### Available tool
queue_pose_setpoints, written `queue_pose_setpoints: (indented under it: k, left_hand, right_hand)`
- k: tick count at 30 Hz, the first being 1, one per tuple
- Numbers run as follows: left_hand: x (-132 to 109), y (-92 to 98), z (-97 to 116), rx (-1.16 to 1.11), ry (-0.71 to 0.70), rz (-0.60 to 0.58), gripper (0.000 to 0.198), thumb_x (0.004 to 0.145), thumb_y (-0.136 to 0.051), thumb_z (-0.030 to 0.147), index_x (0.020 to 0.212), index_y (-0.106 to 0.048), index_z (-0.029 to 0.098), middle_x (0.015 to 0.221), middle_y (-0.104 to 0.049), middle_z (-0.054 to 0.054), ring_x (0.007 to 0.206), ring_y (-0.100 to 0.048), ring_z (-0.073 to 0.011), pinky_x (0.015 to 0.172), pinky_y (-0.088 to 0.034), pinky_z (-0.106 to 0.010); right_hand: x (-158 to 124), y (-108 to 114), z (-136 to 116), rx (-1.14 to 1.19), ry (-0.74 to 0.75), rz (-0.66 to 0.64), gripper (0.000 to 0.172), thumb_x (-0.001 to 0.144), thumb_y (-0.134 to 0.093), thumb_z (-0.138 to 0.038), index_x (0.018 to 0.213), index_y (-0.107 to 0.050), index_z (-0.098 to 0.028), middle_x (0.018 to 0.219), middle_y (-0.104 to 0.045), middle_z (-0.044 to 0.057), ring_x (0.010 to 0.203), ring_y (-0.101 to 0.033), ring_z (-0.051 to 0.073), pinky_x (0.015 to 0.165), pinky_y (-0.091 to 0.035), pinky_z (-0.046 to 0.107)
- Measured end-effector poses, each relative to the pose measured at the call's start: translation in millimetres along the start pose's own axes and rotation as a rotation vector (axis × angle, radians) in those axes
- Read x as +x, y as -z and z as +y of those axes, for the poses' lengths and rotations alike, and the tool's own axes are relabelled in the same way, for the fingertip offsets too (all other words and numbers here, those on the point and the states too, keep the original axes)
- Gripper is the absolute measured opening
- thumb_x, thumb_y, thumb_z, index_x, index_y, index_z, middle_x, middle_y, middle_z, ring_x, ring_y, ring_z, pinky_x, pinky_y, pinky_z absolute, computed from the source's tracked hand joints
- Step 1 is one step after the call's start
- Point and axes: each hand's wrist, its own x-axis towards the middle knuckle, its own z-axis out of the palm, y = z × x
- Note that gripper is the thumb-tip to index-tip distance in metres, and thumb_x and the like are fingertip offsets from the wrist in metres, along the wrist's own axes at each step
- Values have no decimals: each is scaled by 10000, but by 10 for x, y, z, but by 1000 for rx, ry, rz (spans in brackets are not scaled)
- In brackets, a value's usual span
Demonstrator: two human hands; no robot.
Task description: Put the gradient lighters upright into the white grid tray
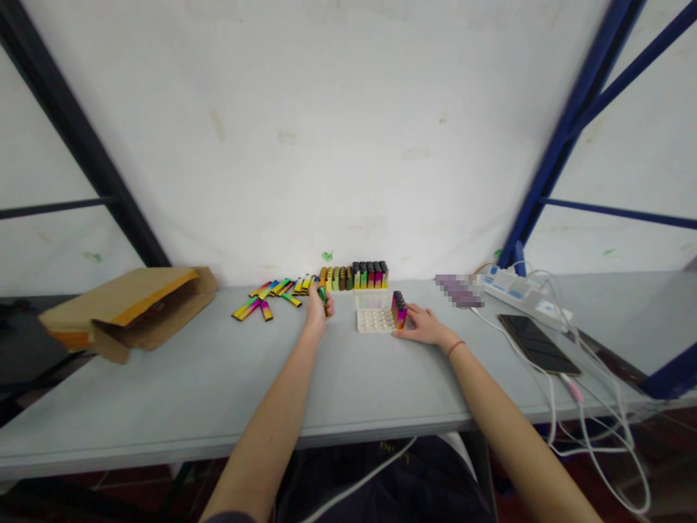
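1. Grips a green lighter [323,296] in the left hand [317,312], just left of the middle of the frame.
2. Keeps the fingers of that hand curled shut round the lighter, with its top end poking up out of the fist.
3. Cannot tell if the lighter touches the surface [218,392] or sits a little above it.
4. Lays the right hand [422,325] flat on the surface, just right of the middle, with the fingers apart and nothing held in them.
5. Puts the tips of those fingers right up against the right end of a white tray [373,321].
6. Shows rows of round holes in the tray, which sits between the two hands.
7. Shows a small bunch of lighters [398,309] standing up in the right end of the tray.
8. Shows a row of lighters [356,277] standing side by side behind the tray, close to the white wall [348,145].
9. Shows loose lighters [269,298] lying flat in a messy pile, to the left of the left hand.
10. Shows a brown paper bag [128,309] lying open at the far left of the frame.
11. Shows a white power strip [517,289] and a dark phone [538,343] at the right, well apart from the hands.
12. Shows white cables [593,407] running from there and hanging off the front edge in the lower right.
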Motion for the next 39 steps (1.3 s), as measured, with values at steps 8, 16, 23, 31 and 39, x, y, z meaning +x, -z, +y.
queue_pose_setpoints:
  k: [8, 16, 23, 31, 39]
  left_hand:
    - [-5, -107, -117, 53, -25, 68, 372, 856, -349, 475, 581, -352, 224, 393, -249, 95, 287, -176, -57, 324, -111, -185]
    - [-56, -137, -96, -67, -100, 179, 372, 808, -406, 550, 635, -381, 221, 434, -300, 96, 306, -228, -58, 337, -138, -180]
    - [-111, -141, -47, -95, -38, 102, 378, 838, -368, 527, 606, -346, 230, 420, -238, 99, 300, -167, -58, 328, -126, -193]
    - [-165, -206, -19, -67, 19, 87, 317, 852, -330, 392, 588, -355, 219, 399, -223, 97, 292, -152, -57, 328, -98, -181]
    - [-180, -202, -42, -167, 60, 79, 320, 865, -343, 388, 599, -369, 212, 398, -240, 96, 282, -165, -55, 327, -110, -184]
  right_hand:
    - [2, -3, -3, 3, -5, -1, 891, 778, -558, -717, 1488, -378, -209, 1579, -293, 152, 1464, -225, 366, 1159, -130, 639]
    - [2, 1, -6, 12, -9, -6, 890, 779, -557, -708, 1488, -374, -202, 1581, -287, 154, 1469, -217, 360, 1159, -129, 640]
    - [6, 0, -5, 4, -9, -2, 893, 780, -559, -705, 1493, -366, -204, 1580, -291, 152, 1466, -226, 362, 1162, -134, 634]
    - [-5, 8, -19, 0, -8, -8, 875, 790, -551, -692, 1490, -370, -199, 1581, -289, 153, 1467, -225, 355, 1161, -136, 638]
    - [4, -2, -8, 11, -7, -3, 877, 785, -555, -696, 1487, -376, -201, 1582, -287, 147, 1467, -218, 364, 1154, -135, 655]
